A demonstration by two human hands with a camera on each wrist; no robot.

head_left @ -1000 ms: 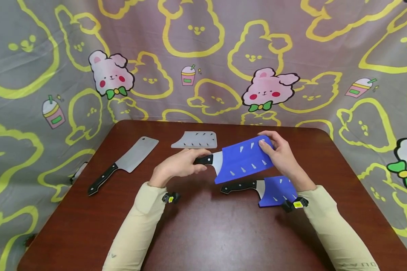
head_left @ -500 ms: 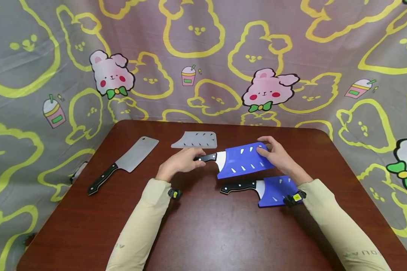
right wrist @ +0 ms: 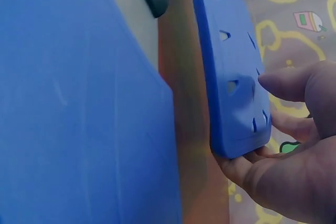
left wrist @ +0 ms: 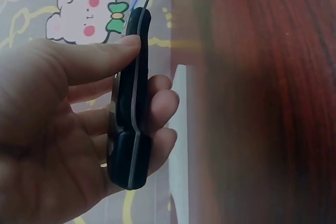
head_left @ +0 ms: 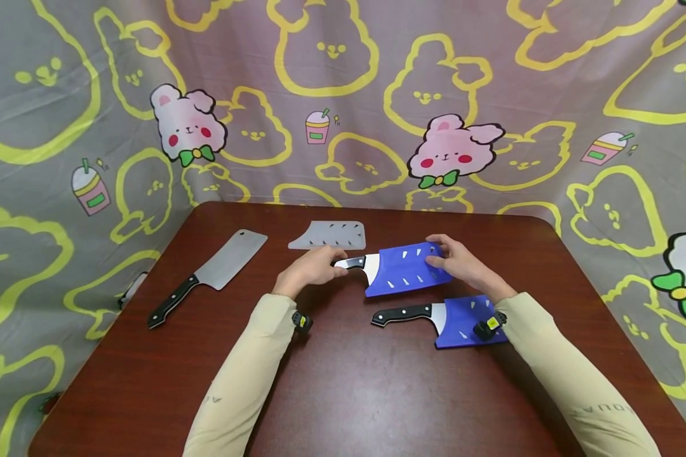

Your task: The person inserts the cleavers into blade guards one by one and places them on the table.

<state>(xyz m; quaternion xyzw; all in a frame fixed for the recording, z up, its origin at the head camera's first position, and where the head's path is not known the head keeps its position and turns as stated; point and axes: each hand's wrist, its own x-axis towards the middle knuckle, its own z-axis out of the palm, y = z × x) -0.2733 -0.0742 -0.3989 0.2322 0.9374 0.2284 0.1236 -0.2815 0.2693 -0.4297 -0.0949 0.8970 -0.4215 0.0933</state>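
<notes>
In the head view, my left hand (head_left: 311, 270) holds the black handle (left wrist: 130, 93) of a cleaver (head_left: 371, 268), thumb on one side and fingers behind. A blue blade guard (head_left: 403, 273) with slits covers most of its blade, leaving a strip of steel by the handle. My right hand (head_left: 463, 261) pinches the guard's far end between thumb and fingers, also seen in the right wrist view. Just in front, a second cleaver (head_left: 403, 313) lies on the table in its own blue guard (head_left: 460, 324), partly under my right wrist.
A bare cleaver (head_left: 223, 260) lies on the left of the brown table (head_left: 354, 393). Behind my left hand lies a whitish translucent blade guard (head_left: 328, 236). A patterned curtain (head_left: 366, 76) rises at the table's back and sides.
Both hands have lowered the sheathed cleaver toward the table and levelled it. The left hand has shifted right and the right hand slightly left. The other things have not moved.
</notes>
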